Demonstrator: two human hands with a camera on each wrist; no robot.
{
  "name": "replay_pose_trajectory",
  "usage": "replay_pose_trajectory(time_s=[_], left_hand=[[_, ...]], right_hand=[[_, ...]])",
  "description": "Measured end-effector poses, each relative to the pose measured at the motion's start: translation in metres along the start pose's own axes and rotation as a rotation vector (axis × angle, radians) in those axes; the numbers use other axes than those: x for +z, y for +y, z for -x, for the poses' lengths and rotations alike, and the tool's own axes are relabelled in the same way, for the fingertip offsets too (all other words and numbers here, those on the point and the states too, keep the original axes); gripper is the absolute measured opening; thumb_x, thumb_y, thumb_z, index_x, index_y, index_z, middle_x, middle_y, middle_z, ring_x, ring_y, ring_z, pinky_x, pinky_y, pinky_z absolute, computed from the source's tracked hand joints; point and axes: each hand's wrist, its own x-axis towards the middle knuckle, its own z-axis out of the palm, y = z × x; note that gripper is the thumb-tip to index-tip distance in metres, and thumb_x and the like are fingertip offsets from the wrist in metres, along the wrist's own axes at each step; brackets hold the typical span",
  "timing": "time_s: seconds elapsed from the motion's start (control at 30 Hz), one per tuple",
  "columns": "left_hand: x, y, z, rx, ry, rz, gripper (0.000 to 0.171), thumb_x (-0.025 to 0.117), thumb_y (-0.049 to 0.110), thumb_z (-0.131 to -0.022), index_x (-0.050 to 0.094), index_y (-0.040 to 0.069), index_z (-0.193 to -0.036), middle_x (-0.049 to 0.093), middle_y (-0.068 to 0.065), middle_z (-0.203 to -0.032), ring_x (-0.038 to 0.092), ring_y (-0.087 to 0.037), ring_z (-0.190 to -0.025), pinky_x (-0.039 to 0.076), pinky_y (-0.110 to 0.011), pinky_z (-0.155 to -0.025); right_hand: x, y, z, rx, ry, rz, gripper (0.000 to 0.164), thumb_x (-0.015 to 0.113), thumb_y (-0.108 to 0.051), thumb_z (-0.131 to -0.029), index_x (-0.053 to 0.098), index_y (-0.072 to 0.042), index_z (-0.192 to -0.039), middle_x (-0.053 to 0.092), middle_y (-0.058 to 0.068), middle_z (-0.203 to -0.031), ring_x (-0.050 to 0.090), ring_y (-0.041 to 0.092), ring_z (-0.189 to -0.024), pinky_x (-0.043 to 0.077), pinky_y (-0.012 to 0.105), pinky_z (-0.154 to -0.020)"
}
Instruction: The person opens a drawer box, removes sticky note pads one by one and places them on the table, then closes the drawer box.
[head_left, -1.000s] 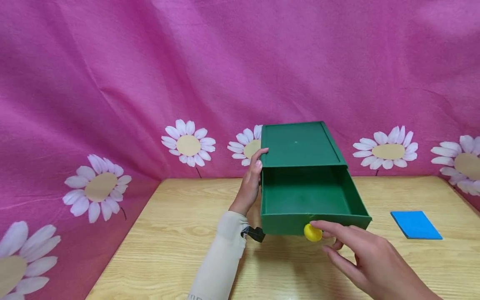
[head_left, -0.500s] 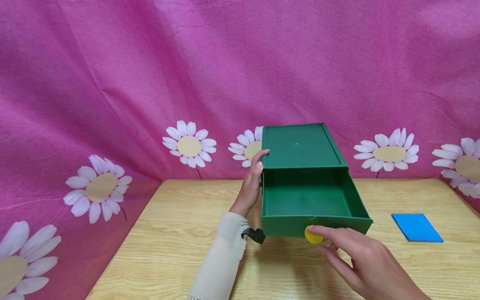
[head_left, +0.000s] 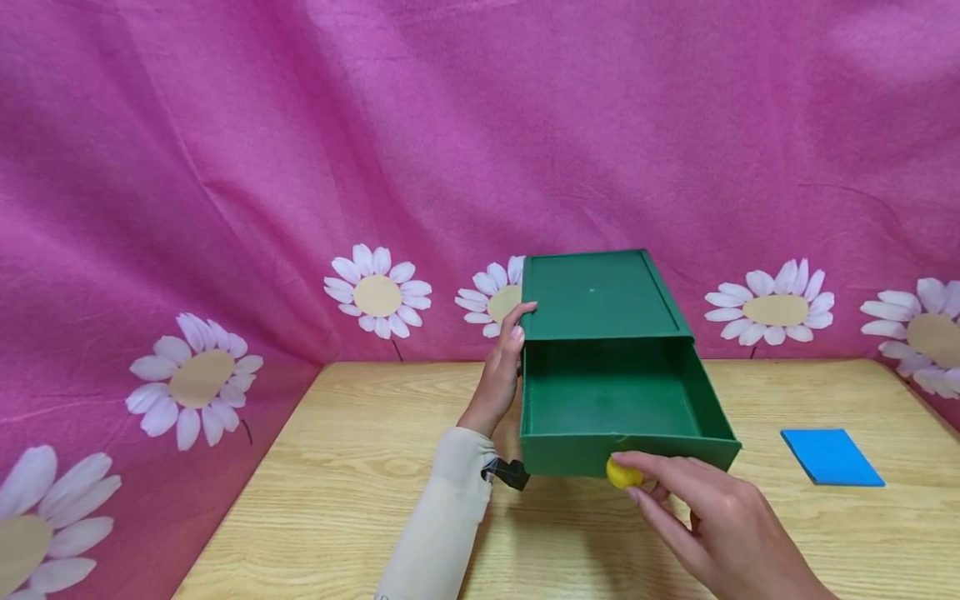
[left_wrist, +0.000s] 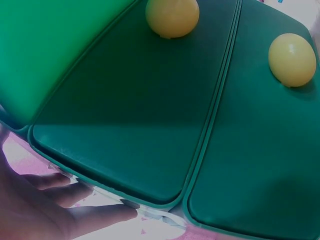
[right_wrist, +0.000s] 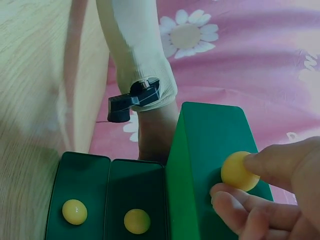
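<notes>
A green plastic drawer cabinet (head_left: pixel 606 296) stands on the table, its top drawer (head_left: pixel 558 455) pulled out toward me and bare inside. With thumb and finger, my right hand (head_left: pixel 716 517) pinches that drawer's round yellow knob (head_left: pixel 621 473). My left hand (head_left: pixel 495 383) lies along the cabinet's left side, one fingertip at the top edge. In the left wrist view its fingers (left_wrist: pixel 102 215) are fairly straight beside the cabinet. Below, two closed drawer fronts carry their own yellow knobs, a middle knob (right_wrist: pixel 137 221) and a bottom knob (right_wrist: pixel 74 212).
A flat blue square (head_left: pixel 832 457) lies on the wooden table (head_left: pixel 360 467), right of the cabinet. Pink cloth (head_left: pixel 480 125) with white daisies hangs behind and at the sides. A black wrist mount (right_wrist: pixel 132 100) sits on the left sleeve.
The right thumb has come in to the knob, so thumb and finger now pinch it. Cabinet, drawer and left hand stay as they were; the view shifts slightly.
</notes>
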Motion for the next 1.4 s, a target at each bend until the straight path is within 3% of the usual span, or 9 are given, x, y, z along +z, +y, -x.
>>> replay_pose_trajectory(time_s=[0.17,0.4,0.7,0.97,1.4], left_hand=[[0.001,0.006,0.0,-0.003,-0.003,0.004,0.047,0.022,0.04,-0.103,0.029,0.031,-0.149,0.027,0.0,-0.153,0.032,-0.022,-0.133,0.031,-0.053,-0.105],[0.002,0.037,0.009,-0.017,-0.014,-0.001,0.048,0.023,0.028,-0.102,0.028,0.016,-0.149,0.027,-0.01,-0.152,0.033,-0.027,-0.133,0.031,-0.053,-0.105],[0.002,0.038,0.012,-0.031,-0.025,0.005,0.049,0.023,0.03,-0.103,0.027,0.018,-0.15,0.027,-0.01,-0.152,0.033,-0.028,-0.132,0.033,-0.053,-0.104],[0.001,0.039,0.012,-0.012,-0.021,0.012,0.048,0.023,0.028,-0.103,0.027,0.016,-0.15,0.027,-0.01,-0.152,0.033,-0.028,-0.132,0.032,-0.053,-0.104],[-0.001,0.041,0.011,-0.009,-0.027,-0.013,0.049,0.022,0.03,-0.103,0.028,0.017,-0.15,0.029,-0.008,-0.151,0.035,-0.025,-0.13,0.035,-0.048,-0.102]], right_hand=[[0.0,0.001,0.0,-0.007,0.013,-0.004,0.052,0.083,-0.006,-0.069,0.068,-0.025,-0.114,0.062,-0.019,-0.088,0.05,-0.003,-0.071,0.032,0.007,-0.052],[0.001,0.0,0.001,0.015,0.007,-0.013,0.049,0.082,-0.005,-0.07,0.068,-0.024,-0.114,0.059,-0.02,-0.087,0.049,-0.002,-0.071,0.031,0.007,-0.05],[0.002,-0.002,0.001,0.042,-0.002,-0.01,0.047,0.082,-0.006,-0.072,0.068,-0.024,-0.112,0.058,-0.019,-0.086,0.048,0.0,-0.071,0.03,0.008,-0.048],[0.002,-0.003,0.0,0.146,-0.055,-0.007,0.044,0.081,-0.011,-0.076,0.067,-0.027,-0.114,0.06,-0.017,-0.089,0.049,0.003,-0.073,0.037,0.016,-0.045],[0.004,0.001,-0.006,0.13,-0.03,-0.035,0.04,0.079,-0.01,-0.078,0.068,-0.024,-0.114,0.058,-0.017,-0.088,0.047,0.002,-0.071,0.039,0.017,-0.049]])
